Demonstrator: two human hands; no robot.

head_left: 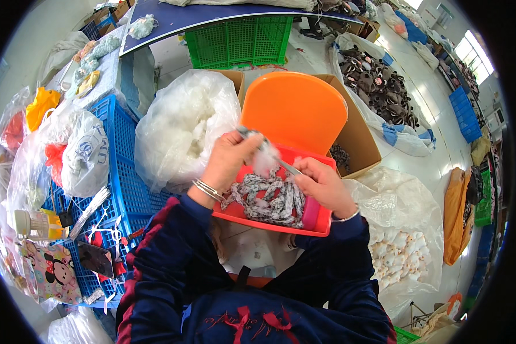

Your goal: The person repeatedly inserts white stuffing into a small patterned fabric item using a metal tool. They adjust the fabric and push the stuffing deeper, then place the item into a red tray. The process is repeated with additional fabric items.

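Note:
My left hand [228, 157] pinches a small grey-and-white fabric piece [247, 134], partly blurred. A tuft of white stuffing [265, 161] sits at this piece, just below my fingers. In my right hand [324, 186] is a slim metal tool [289, 167], its tip pointing into the stuffing; its exact kind is unclear. Both hands are over a red tray [252, 224] on my lap. A tangled heap of mottled grey-and-white fabric strips [269, 200] fills its middle. A pink object [311, 212] lies at the tray's right end.
A clear bag of white stuffing [183, 123] stands front-left, beside a blue crate [120, 155] with scissors and bags. An orange stool or chair seat [295, 109] and a cardboard box [358, 140] are ahead. A plastic bag of small white pieces [400, 252] lies right.

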